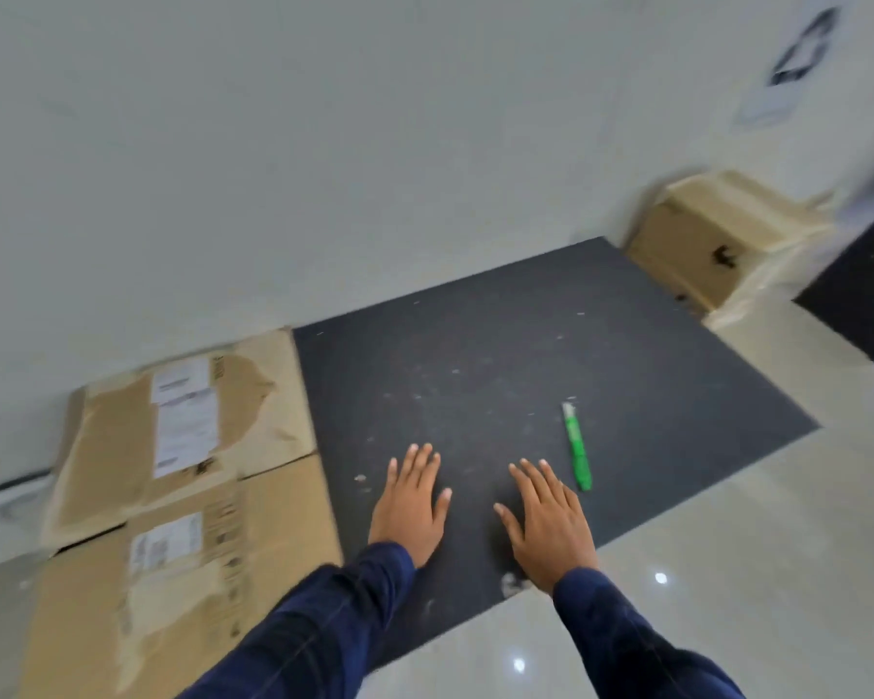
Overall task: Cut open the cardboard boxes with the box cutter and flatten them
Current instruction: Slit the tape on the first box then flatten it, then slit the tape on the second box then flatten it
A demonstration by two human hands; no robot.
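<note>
A green box cutter [577, 446] lies on a dark grey mat [500, 355], just right of my right hand [546, 522]. My left hand [412, 502] and my right hand both lie flat on the mat with straight fingers, holding nothing. Flattened cardboard [188, 476] with white labels and tape lies on the floor to the left of the mat. A taped, closed cardboard box [712, 239] stands against the wall at the mat's far right corner.
A pale wall [324, 143] rises right behind the mat and boxes. Glossy light floor tiles [727, 547] stretch to the right and front. A second dark mat [869, 295] shows at the right edge. Small scraps dot the mat.
</note>
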